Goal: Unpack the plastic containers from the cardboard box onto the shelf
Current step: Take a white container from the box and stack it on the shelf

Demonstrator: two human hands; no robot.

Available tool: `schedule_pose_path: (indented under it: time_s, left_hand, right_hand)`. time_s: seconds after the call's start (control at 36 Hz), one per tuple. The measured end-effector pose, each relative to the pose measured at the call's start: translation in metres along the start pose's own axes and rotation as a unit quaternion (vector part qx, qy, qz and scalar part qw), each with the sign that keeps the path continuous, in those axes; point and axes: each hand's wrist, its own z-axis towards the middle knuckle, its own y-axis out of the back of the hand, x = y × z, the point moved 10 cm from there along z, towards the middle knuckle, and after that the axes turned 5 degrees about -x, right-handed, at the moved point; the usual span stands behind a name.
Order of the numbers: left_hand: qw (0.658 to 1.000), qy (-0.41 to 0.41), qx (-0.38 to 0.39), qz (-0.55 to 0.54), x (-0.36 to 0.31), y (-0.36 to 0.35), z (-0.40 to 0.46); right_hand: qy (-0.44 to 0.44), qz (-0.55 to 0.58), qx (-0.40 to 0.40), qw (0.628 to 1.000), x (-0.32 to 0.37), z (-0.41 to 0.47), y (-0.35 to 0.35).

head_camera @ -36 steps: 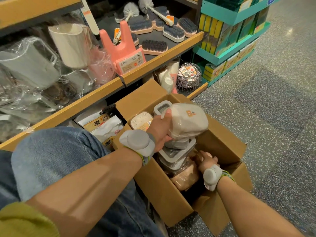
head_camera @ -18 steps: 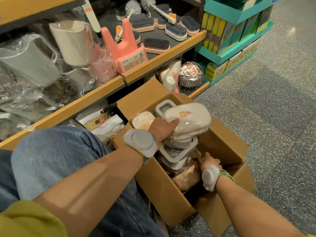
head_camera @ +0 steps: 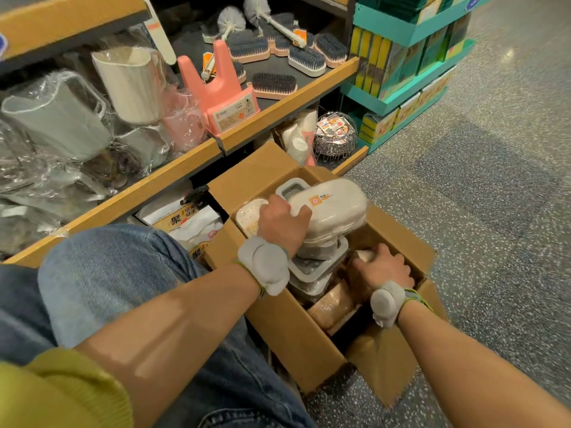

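Left hand (head_camera: 282, 225) gripped a white container (head_camera: 332, 208) at frame centre, above the box (head_camera: 296, 341). Right hand (head_camera: 381, 268), lower right inside the box, curled round a wrapped container (head_camera: 364, 254).

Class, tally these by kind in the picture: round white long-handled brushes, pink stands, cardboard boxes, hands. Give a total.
Round white brushes: 2
Pink stand: 1
Cardboard box: 1
Hands: 2
Total: 6
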Motion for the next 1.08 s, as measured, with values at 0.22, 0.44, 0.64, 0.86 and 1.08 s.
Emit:
schedule_pose_path:
  time_s: [0.22,0.44,0.64,0.86,1.08]
  left_hand:
    - [0.966,0.124,0.227,-0.022,0.010,-0.054,-0.048]
    - [0.948,0.148,0.277,-0.059,0.010,-0.077,-0.084]
    - [0.931,0.138,0.249,-0.229,-0.022,-0.070,-0.084]
    - [0.902,0.149,0.240,-0.327,-0.026,-0.045,-0.063]
    - [0.916,0.140,0.208,-0.314,-0.009,-0.013,-0.038]
  right_hand:
    - [0.045,0.067,-0.069,0.994,0.023,-0.040,0.043]
    - [0.099,0.037,-0.146,0.984,0.039,-0.083,0.089]
    - [0.192,0.082,-0.202,0.957,0.074,-0.126,0.126]
    - [0.345,0.112,-0.187,0.913,0.113,-0.154,0.138]
    - [0.109,0.426,-0.139,0.887,0.045,-0.087,0.103]
